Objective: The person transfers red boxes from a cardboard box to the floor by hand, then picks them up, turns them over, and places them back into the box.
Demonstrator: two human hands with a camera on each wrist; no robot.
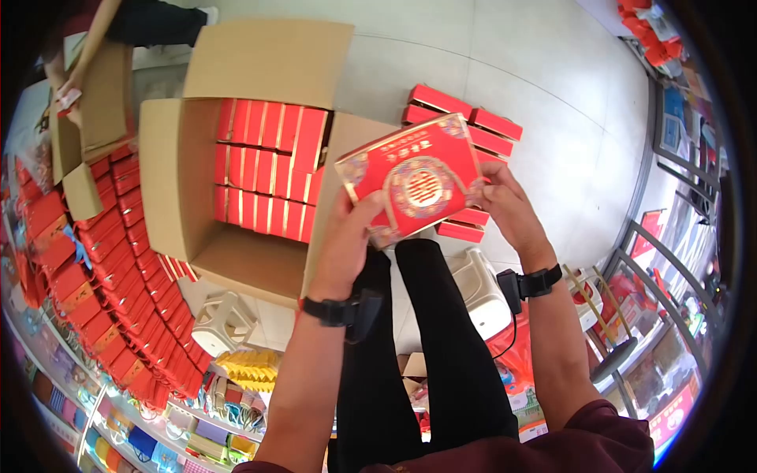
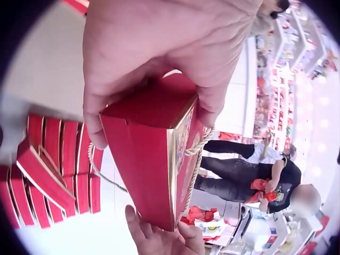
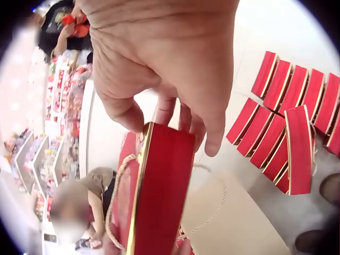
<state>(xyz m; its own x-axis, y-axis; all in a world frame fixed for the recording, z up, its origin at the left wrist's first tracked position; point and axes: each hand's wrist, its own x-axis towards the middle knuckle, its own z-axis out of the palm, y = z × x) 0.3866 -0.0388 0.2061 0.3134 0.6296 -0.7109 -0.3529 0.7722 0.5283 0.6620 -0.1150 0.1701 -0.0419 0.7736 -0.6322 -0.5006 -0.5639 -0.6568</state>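
Observation:
A red gift box [image 1: 426, 150] with gold edges and a patterned round emblem is held up between both hands, above the knees. My left hand [image 1: 345, 240] grips its left end, thumb on the decorated face. At the opposite end my right hand [image 1: 512, 209] pinches the box's edge between thumb and fingers. In the left wrist view, a twisted rope cord [image 2: 194, 159] runs along the decorated face and another loop hangs on the far side. The right wrist view shows the narrow plain red side [image 3: 166, 175] of the box.
Left of the hands stands an open cardboard carton [image 1: 165, 173] with rows of red boxes [image 1: 264, 165]. More red boxes [image 1: 495, 126] lie on the floor ahead. White plastic stools [image 1: 225, 323] stand nearby. Red bags [image 1: 118, 276] line the left side. Another person's arm [image 1: 95, 39] shows at upper left.

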